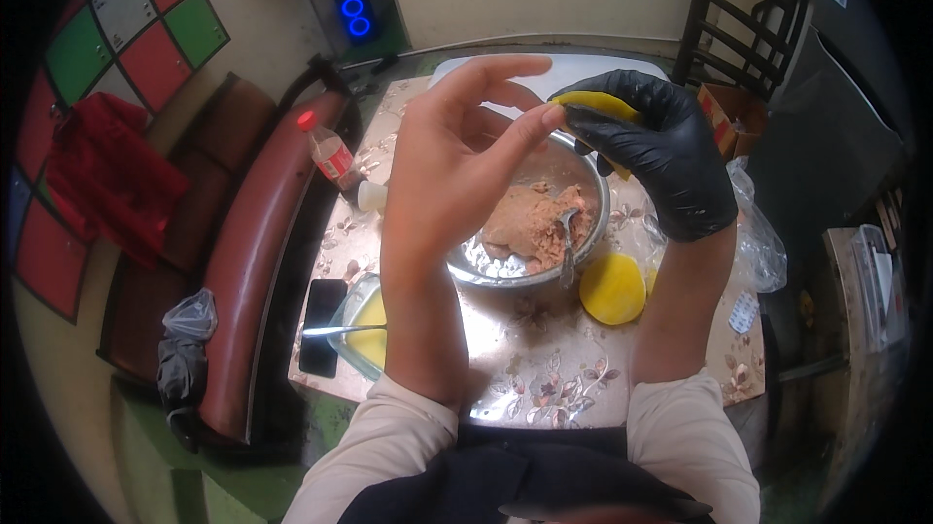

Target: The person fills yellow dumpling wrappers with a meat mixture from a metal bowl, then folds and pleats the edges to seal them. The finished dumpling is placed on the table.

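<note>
I see my right hand [661, 159] in a glossy black rubbery glove, my left hand [457, 164] bare. The bowl [593, 232] is shiny metal, its filling [530, 223] coarse and moist. The yellow wrapper [612, 288] looks matt and smooth; the desk [544, 368] gleams, flower-patterned.

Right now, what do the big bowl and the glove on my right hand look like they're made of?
The bowl looks like polished metal, probably stainless steel: its silvery rim mirrors the light. The glove on the right hand looks like thin black rubber, perhaps nitrile: it clings smoothly with a dull sheen. Which rubber, I cannot tell.
</note>
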Demonstrator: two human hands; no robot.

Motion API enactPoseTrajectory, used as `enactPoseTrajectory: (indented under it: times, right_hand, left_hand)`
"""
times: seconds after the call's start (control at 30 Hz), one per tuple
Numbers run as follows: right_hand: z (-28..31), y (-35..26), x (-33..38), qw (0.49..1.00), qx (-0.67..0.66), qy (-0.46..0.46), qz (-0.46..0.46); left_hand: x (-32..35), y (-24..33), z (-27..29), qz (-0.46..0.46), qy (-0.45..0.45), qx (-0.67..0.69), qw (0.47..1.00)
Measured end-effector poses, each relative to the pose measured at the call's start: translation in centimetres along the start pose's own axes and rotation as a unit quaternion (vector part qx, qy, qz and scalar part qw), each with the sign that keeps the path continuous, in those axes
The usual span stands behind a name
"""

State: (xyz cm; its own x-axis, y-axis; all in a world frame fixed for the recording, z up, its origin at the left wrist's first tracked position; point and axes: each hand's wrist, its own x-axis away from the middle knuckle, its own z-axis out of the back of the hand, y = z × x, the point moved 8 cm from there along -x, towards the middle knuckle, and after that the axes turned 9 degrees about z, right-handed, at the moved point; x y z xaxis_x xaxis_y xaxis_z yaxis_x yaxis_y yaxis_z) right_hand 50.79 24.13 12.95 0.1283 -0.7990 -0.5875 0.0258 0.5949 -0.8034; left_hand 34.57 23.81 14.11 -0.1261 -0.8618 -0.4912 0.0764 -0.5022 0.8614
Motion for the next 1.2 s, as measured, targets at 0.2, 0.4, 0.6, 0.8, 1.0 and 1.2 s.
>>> enactPoseTrajectory:
  times: [0.2, 0.4, 0.6, 0.8, 1.0, 1.2]
  right_hand:
    - [0.4, -0.9, -0.6, 0.994, 0.046, 0.013, 0.097]
    - [0.7, -0.3, -0.5, 0.998, 0.024, -0.007, 0.051]
    - [1.0, 0.6, -0.6, 0.999, -0.026, 0.035, 0.030]
    - [0.9, 0.7, -0.6, 0.998, -0.035, 0.050, 0.029]
    - [0.8, 0.4, -0.4, 0.998, -0.028, 0.053, 0.026]
    - [0.5, -0.2, -0.4, 0.998, -0.021, 0.033, 0.047]
  left_hand:
    - [-0.2, -0.5, -0.5, 0.026, -0.043, -0.016, 0.999]
    - [-0.1, -0.6, -0.4, 0.033, -0.042, -0.026, 0.998]
    - [-0.3, -0.7, -0.1, 0.026, 0.004, -0.002, 1.000]
    - [-0.1, -0.4, 0.0, 0.020, 0.013, 0.006, 1.000]
    - [0.0, -0.2, -0.1, 0.015, 0.007, 0.028, 0.999]
    - [0.0, -0.1, -0.1, -0.004, 0.022, 0.010, 1.000]
